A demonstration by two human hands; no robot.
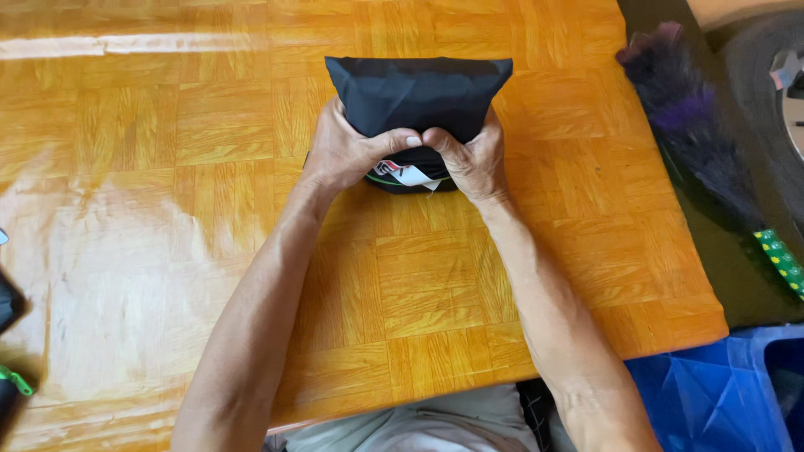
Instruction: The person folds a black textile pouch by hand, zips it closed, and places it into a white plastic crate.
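A folded black garment (417,92) lies on the orange wooden table (167,167), a little past the middle. A white label with a green edge shows at its near end, between my hands. My left hand (343,151) grips the bundle's left side, thumb pressed on top. My right hand (473,155) grips the right side the same way. The two thumbs meet over the fabric at the middle. My fingers are tucked under or behind the cloth and are hidden.
A purple and black feather duster (687,117) with a green patterned handle lies off the table's right edge. A blue plastic bin (720,393) stands at the lower right. A dark object (8,301) with a green piece sits at the left edge.
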